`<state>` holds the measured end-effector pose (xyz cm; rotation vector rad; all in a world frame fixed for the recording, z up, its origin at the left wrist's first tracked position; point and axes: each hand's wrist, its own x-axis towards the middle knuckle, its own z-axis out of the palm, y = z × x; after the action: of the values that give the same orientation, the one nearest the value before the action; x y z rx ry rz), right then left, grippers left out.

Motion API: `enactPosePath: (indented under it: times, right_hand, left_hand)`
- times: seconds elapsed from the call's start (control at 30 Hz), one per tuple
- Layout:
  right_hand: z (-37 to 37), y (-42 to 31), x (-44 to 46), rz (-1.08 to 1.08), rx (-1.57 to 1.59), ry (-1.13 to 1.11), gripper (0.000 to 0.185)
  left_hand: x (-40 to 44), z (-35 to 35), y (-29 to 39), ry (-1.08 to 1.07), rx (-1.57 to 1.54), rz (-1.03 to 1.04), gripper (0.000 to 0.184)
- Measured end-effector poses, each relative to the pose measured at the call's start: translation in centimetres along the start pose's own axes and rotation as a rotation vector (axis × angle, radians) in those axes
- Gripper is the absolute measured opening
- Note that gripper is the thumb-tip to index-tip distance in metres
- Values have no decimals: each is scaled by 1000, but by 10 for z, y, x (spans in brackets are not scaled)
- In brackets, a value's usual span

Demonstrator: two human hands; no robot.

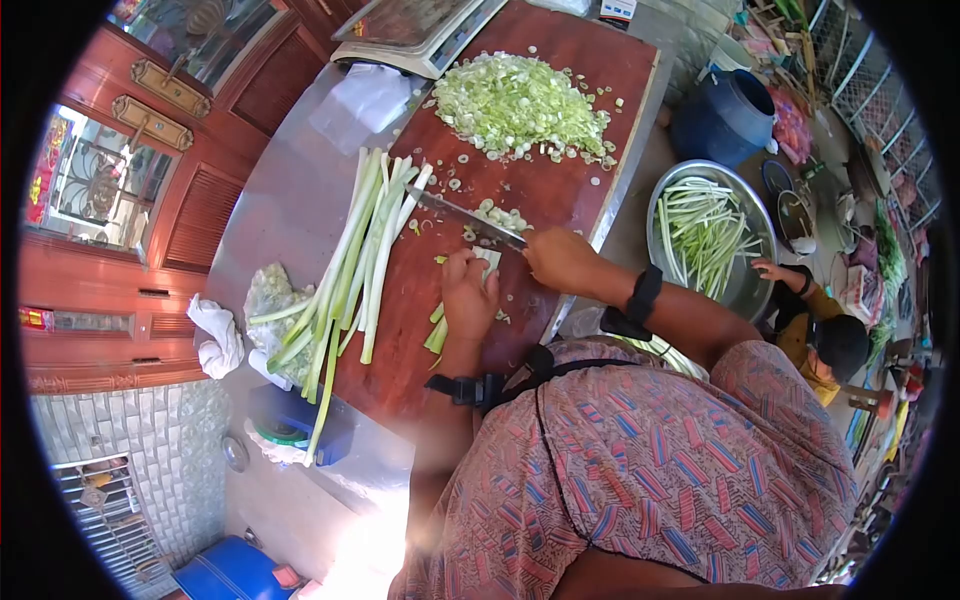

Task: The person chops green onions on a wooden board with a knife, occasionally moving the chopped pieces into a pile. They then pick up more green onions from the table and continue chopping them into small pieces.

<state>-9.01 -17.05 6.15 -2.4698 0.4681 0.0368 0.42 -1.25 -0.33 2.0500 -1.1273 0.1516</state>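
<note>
My right hand [562, 262] is closed round the handle of a knife [465, 217], whose blade points up and left over the red-brown board [560, 190]. My left hand [470, 292] presses with curled fingers on a short bunch of green onion stalks [487, 260], just below the blade. Some small cut rings [500, 216] lie beyond the knife. A big heap of chopped green onion [525, 105] covers the far part of the board. Long whole stalks [362, 250] lie across the board's left edge.
A scale [415, 35] stands at the far left of the board, near plastic bags [365, 105]. Right of the table are a metal basin [712, 235] of stalks, a dark blue container [725, 115] and another person [825, 340] reaching to the basin. A white cloth [215, 335] lies at the left edge.
</note>
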Motion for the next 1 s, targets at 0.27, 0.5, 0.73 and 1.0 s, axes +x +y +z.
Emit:
enactPosePath:
  times: [0.27,0.5,0.73,1.0]
  right_hand:
    - [-33,-16,-39,-107,-225,-126,20]
    - [-42,-18,-35,-138,-247,-146,19]
    - [11,-13,8,-125,-214,-112,16]
    - [2,-1,-2,-33,-11,100,17]
  left_hand:
    - [1,-1,2,-9,-21,-8,17]
    - [1,0,0,-11,-19,-6,17]
    - [1,0,0,-33,-24,-27,17]
    - [-2,3,-3,3,1,16,18]
